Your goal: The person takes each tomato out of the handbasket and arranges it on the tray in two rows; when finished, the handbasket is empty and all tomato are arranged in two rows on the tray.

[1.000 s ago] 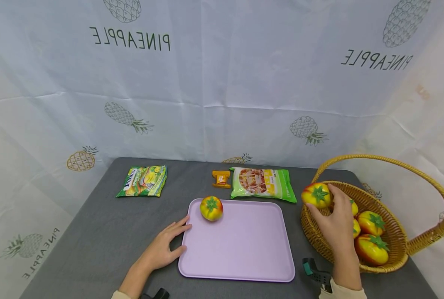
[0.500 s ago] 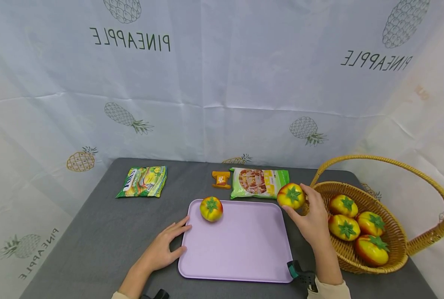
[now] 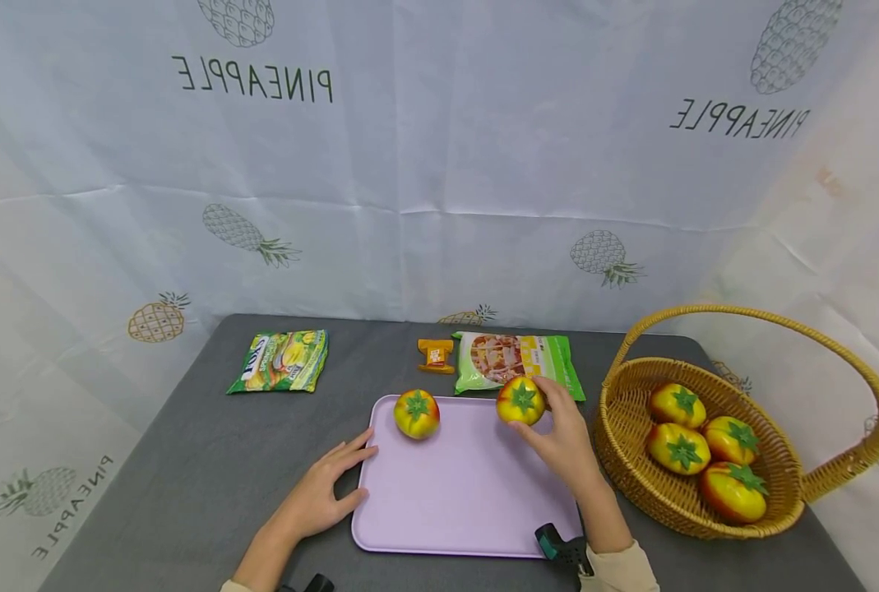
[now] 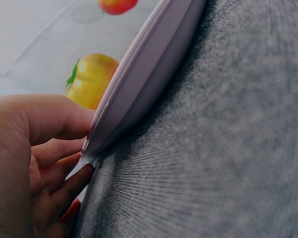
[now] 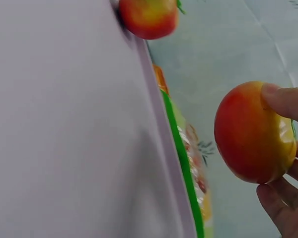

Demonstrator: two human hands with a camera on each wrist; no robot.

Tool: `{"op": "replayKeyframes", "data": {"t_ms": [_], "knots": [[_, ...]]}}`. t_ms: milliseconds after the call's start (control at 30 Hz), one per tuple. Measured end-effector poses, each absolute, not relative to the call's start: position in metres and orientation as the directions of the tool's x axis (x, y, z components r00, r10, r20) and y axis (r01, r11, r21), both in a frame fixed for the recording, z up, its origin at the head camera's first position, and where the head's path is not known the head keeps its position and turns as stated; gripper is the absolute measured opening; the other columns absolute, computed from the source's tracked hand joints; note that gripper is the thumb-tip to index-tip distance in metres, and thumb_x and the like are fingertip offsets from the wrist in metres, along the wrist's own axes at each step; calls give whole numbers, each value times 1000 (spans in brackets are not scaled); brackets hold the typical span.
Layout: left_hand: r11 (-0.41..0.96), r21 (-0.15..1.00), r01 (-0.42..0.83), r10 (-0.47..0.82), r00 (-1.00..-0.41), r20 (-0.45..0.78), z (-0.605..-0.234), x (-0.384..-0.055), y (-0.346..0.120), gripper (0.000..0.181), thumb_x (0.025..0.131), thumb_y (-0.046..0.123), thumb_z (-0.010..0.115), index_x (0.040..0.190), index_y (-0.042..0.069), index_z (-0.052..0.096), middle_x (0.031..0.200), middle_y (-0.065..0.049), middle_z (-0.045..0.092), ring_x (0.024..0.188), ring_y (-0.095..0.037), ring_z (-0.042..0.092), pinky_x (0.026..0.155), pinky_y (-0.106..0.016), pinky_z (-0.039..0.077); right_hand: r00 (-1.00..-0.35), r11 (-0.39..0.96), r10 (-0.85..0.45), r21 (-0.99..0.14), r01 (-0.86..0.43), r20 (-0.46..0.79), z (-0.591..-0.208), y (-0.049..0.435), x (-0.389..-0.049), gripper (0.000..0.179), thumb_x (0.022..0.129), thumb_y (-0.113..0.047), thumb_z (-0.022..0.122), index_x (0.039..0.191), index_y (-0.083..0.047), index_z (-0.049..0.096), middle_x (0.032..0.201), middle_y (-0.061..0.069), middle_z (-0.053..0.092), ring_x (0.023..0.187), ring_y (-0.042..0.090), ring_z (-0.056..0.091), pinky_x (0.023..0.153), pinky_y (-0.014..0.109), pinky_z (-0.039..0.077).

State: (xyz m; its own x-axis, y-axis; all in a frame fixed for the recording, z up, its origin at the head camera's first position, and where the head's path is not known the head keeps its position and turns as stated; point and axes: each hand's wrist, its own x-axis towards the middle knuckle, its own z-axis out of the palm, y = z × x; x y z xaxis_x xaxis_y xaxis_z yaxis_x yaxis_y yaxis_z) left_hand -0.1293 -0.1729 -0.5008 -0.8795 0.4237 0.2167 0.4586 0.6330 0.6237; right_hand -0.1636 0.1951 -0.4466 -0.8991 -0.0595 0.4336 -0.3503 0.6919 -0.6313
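A pale curtain (image 3: pixel 380 148) printed with pineapples is hanging beyond the right hand's (image 3: pixel 565 432) grip, and a dark grey table (image 3: pixel 187 460) is spreading below it. A wicker basket (image 3: pixel 627 411) is standing to the right of the grip; its four basket fruits (image 3: pixel 679 449) are now showing fully, while a second ago that hand was partly covering them. A lilac tray (image 3: pixel 469 501) is lying beneath the grip, stretching to its left and toward the person. A green packet (image 3: pixel 516 358) is lying just beyond the grip, and a patterned packet (image 3: pixel 282 362) is lying well off to its left, toward the table's far left corner.

The right hand is holding the held fruit (image 3: pixel 520 401) between thumb and fingers, its spread only as wide as the fruit. Half a second ago both were between basket and tray; now they are hovering over the tray's far right part, clear of its surface. The left hand (image 3: pixel 321 497) is resting its fingertips on the tray's left edge, lower left of the grip, gripping no fruit and keeping its earlier place. The tray fruit (image 3: pixel 416 413) is sitting left of the grip, in the tray's far left corner, unmoved. A small orange packet (image 3: pixel 436 355) is lying beyond and left of the grip, beside the green packet.
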Motion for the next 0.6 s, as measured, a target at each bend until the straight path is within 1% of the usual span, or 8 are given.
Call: {"op": "replayKeyframes", "data": {"t_ms": [100,267,400,467,600], "knots": [[632,626,456,422,-881,215,-502,-129,-173,52,78,19,67,129,14,59,149,1,42,133,-25,45,108,-53,33,-895,676,-93,-632,-378,436,-451,187,-164,75,70,-18,83,134,-2,48,132,17,51,111,29,55,85,47,52],[630,599,495,429,-864,263,-505,-129,-173,52,77,17,68,128,13,60,147,-2,44,130,-26,47,106,-52,34,-903,669,-136,-635,-387,407,-458,178,-166,75,72,-20,82,135,-2,47,131,18,52,111,30,56,85,45,53],[636,578,512,423,-857,295,-507,-128,-174,53,75,15,69,127,14,61,146,-1,46,129,-26,49,107,-44,34,-914,659,-179,-646,-386,363,-461,171,-168,75,75,-22,80,137,-1,45,133,17,51,112,30,56,87,45,52],[634,581,511,423,-858,292,-507,-128,-174,53,75,16,69,128,15,61,147,-1,45,129,-25,48,107,-42,33,-920,651,-189,-657,-380,345,-461,167,-168,74,75,-22,80,136,0,46,134,17,51,113,30,56,89,46,52],[630,596,498,428,-863,268,-505,-128,-174,53,76,17,69,129,16,60,148,1,43,131,-24,46,107,-46,32,-940,644,-195,-686,-338,279,-462,161,-169,73,75,-22,80,137,-2,46,135,13,51,114,27,55,93,45,50]]}}
